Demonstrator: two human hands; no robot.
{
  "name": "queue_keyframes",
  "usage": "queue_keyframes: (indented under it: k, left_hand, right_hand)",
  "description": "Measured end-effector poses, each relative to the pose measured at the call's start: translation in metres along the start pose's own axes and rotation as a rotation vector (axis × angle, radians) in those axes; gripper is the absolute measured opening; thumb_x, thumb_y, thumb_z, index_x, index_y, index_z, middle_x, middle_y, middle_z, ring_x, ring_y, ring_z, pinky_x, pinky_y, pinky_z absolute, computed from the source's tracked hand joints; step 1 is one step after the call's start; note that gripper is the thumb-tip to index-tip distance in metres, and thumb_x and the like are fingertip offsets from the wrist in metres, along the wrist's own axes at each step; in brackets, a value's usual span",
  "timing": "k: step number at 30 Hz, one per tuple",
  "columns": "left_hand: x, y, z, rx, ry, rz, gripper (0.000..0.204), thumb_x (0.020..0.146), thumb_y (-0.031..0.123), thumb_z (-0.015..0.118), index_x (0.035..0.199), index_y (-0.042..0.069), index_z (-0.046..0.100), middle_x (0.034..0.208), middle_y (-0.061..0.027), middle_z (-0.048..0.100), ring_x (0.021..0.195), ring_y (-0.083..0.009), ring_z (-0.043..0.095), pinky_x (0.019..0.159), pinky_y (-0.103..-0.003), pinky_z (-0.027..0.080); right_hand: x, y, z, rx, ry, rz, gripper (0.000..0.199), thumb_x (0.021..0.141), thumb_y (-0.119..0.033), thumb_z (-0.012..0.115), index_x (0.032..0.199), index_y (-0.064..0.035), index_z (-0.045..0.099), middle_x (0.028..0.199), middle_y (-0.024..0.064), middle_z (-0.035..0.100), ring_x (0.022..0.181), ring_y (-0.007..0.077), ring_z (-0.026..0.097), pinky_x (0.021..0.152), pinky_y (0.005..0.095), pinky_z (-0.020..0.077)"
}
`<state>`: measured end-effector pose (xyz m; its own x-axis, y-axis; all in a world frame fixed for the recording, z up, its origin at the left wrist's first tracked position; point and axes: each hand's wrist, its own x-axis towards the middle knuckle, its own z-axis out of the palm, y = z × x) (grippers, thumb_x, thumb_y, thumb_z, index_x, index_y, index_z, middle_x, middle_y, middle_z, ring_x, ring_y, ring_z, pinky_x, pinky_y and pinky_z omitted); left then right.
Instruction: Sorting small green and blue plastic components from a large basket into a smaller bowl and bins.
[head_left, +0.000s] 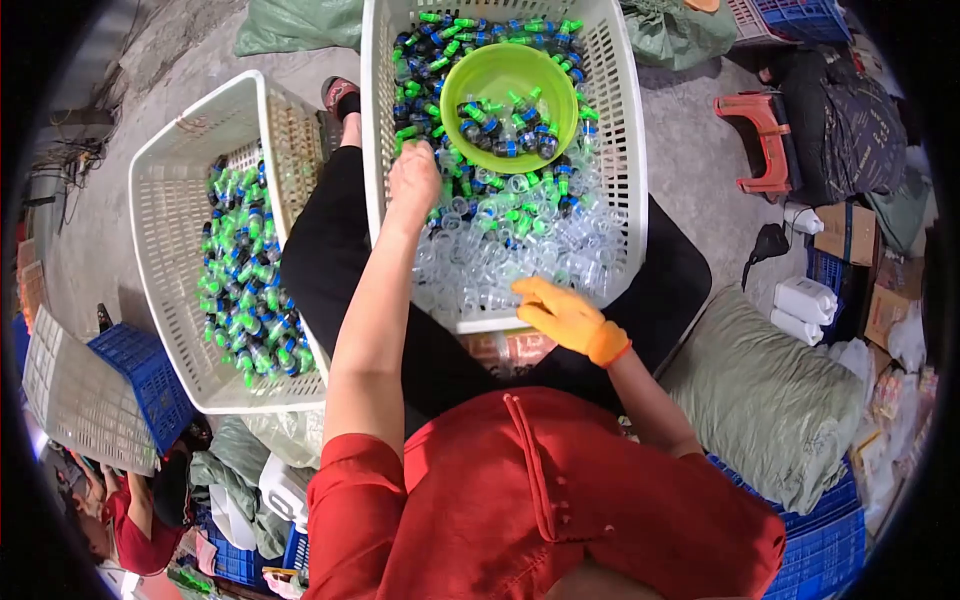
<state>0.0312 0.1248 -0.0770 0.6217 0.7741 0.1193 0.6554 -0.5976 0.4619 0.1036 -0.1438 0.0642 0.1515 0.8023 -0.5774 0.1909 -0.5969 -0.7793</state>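
A white slatted basket [600,180] is held across the lap of a seated person in a red top. Its near half is filled with clear plastic fittings [500,255], too many to be counted; its far half is filled with assembled green-and-blue fittings [420,60], also beyond counting. One lime-green bowl [510,95] is set on the far heap, and about a dozen assembled pieces are held in it.

The bare left hand [413,178] is pressed into the pile at the basket's left wall, fingers curled down among the pieces; whether anything is pinched cannot be told. The right hand [560,312], in an orange glove, is rested at the basket's near rim with fingers loosely bent over the clear parts, nothing plainly gripped.

A second white basket [170,170], on the floor to the left, is about half filled with finished green pieces. Judged from this, much work is done, yet a large clear heap is left.
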Motion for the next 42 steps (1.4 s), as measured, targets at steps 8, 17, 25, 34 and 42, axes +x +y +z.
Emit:
queue_keyframes:
  k: [8,17,25,34,42]
  left_hand:
    - [0.062,-0.040,0.048,0.295,-0.126,0.417,0.009,0.080,0.006,0.049,0.085,0.004,0.056,0.076,-0.0142,0.058,0.064,-0.0308,0.056,0.058,-0.040,0.048]
    - [0.050,-0.026,0.044,0.223,-0.157,0.192,0.021,0.074,0.010,0.060,0.093,0.002,0.057,0.077,-0.0141,0.061,0.066,-0.0310,0.057,0.061,-0.036,0.048]
    - [-0.015,0.039,-0.074,-1.131,-0.432,-0.505,0.027,0.081,0.011,0.069,0.101,0.002,0.054,0.080,-0.0092,0.059,0.060,-0.0166,0.057,0.054,-0.026,0.047]
    - [-0.130,0.098,-0.123,-1.475,-0.638,-0.606,0.018,0.090,0.014,0.063,0.100,0.004,0.053,0.079,-0.0047,0.053,0.057,-0.0096,0.050,0.049,-0.022,0.042]
    - [-0.168,0.119,-0.150,-1.282,-0.655,-0.438,0.017,0.094,0.020,0.059,0.097,0.006,0.050,0.076,-0.0030,0.049,0.054,-0.0087,0.044,0.048,-0.022,0.041]
  right_hand:
    - [0.097,-0.026,-0.025,-0.212,0.202,-0.109,0.036,0.086,-0.023,0.056,0.118,-0.0077,0.053,0.079,0.0082,0.062,0.067,0.0228,0.056,0.064,0.0332,0.0452]
    - [0.227,0.019,0.013,-0.538,0.473,-0.262,0.024,0.082,-0.018,0.056,0.102,-0.0060,0.052,0.075,0.0100,0.060,0.063,0.0311,0.054,0.059,0.0383,0.0445]
    - [0.074,-0.011,-0.027,0.155,0.368,-0.035,0.021,0.078,-0.008,0.062,0.098,-0.0060,0.055,0.093,0.0077,0.060,0.075,0.0231,0.056,0.067,0.0326,0.0455]
    - [-0.013,-0.030,-0.020,-0.504,0.428,-0.788,0.057,0.076,-0.014,0.068,0.129,-0.0067,0.048,0.099,0.0114,0.063,0.079,0.0258,0.061,0.069,0.0328,0.0472]
    - [-0.050,-0.035,-0.003,-0.603,0.217,-0.493,0.062,0.076,-0.017,0.068,0.133,-0.0079,0.044,0.104,0.0124,0.063,0.081,0.0307,0.062,0.070,0.0355,0.0477]
